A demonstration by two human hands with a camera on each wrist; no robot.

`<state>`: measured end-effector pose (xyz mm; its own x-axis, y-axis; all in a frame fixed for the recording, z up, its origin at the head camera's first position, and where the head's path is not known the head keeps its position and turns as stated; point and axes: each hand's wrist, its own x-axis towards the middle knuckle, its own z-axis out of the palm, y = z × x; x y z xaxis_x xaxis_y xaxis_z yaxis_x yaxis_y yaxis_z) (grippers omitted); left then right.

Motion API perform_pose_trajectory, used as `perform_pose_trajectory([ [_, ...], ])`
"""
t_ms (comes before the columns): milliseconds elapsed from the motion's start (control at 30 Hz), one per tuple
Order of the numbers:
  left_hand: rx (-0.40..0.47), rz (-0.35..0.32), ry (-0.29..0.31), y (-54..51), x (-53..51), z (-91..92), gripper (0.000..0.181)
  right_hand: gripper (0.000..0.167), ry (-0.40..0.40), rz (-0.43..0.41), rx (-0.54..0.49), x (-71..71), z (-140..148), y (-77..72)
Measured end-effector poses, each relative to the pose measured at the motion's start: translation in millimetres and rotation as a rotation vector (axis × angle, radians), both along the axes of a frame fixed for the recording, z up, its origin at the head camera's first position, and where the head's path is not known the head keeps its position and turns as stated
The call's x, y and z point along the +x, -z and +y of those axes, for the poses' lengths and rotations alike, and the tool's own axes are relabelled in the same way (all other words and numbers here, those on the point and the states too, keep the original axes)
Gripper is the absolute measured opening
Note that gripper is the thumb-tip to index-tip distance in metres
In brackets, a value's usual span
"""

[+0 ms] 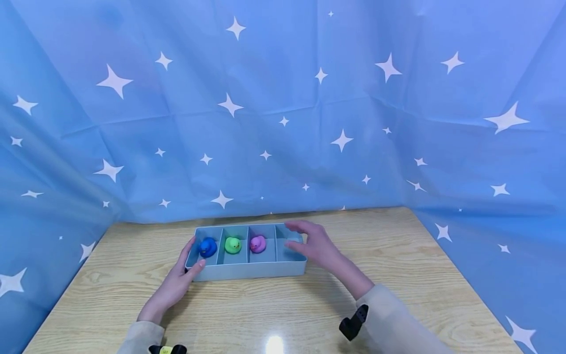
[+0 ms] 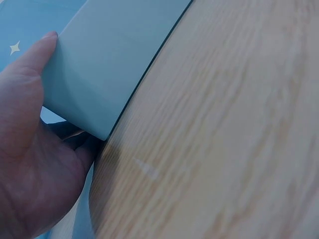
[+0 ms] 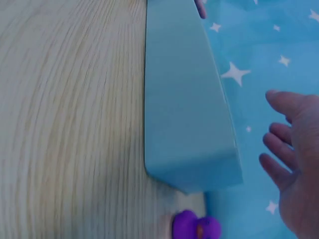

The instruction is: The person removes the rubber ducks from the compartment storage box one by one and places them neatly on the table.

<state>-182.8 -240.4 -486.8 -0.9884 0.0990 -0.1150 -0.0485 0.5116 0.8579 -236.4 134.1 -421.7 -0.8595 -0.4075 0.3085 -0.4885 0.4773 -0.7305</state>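
A light blue box (image 1: pixel 249 271) with several compartments lies lengthwise on the table. From the left, it holds a blue rubber duck (image 1: pixel 208 247), a green duck (image 1: pixel 232 245) and a pink duck (image 1: pixel 258 244); the rightmost compartment shows bare floor, partly covered by my hand. My left hand (image 1: pixel 176 282) grips the box's left end, thumb at the front corner and fingers round the side. Above the right end hovers my right hand (image 1: pixel 316 243), fingers parted and holding nothing. Beyond that end, the right wrist view shows a purple duck (image 3: pixel 194 226), which the head view does not show.
The wooden table (image 1: pixel 239 309) extends in front of the box and to both sides. A blue curtain with white stars (image 1: pixel 283 98) hangs behind it and along the left and right edges. Dark straps with devices sit on both sleeved wrists.
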Motion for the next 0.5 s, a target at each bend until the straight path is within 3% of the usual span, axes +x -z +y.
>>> perform_pose_trajectory([
  [200,-0.005,-0.006,-0.01,0.0,0.1,0.9,0.076,0.049,-0.06,-0.044,-0.012,-0.7,-20,0.8],
  [500,0.011,-0.004,-0.006,0.5,-0.7,0.8,0.077,0.048,-0.074,-0.107,0.024,-0.4,-47,4.8],
])
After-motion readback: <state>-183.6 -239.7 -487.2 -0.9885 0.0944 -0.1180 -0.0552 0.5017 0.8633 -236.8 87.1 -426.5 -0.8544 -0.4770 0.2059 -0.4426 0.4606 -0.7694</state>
